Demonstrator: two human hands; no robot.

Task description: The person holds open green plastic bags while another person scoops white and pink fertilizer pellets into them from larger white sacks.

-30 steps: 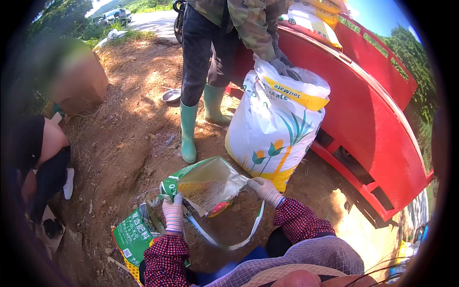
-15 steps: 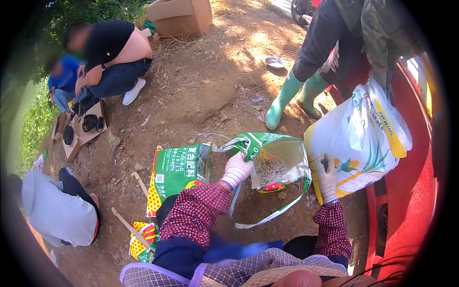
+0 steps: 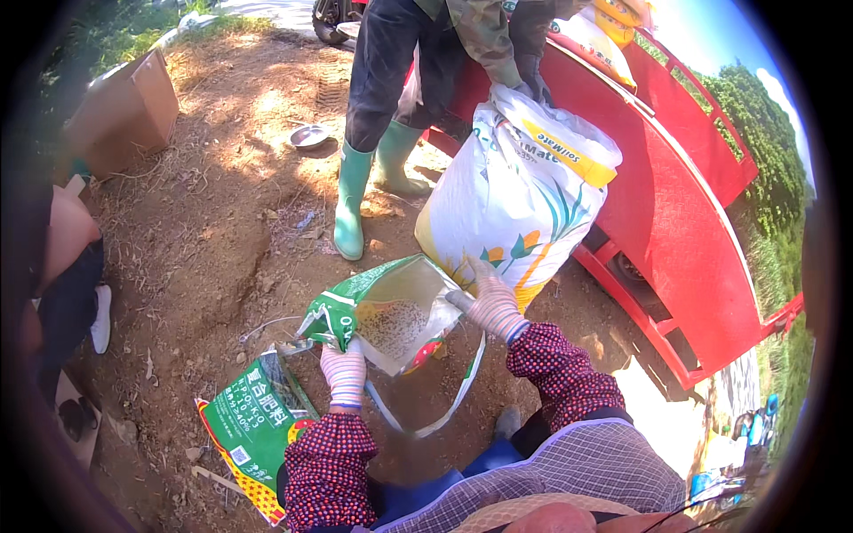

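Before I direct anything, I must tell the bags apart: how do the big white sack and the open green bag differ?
The white sack looks larger than the green bag. The white sack bulges, while the green bag gapes, showing speckled contents. A co-worker's gloved hands are at the white sack's top; the left hand grips the green bag's rim. Both carry print.

The scene is lit by strong outdoor sunlight. Patches of sun and shade are cast across the bare ground [image 3: 204, 240], and its lower-right part is nearly bleached by glare. The open bag [image 3: 391, 311] is shown clearly in softer light. The red trailer [image 3: 684, 240] is bent by the lens, and all corners are blacked out.
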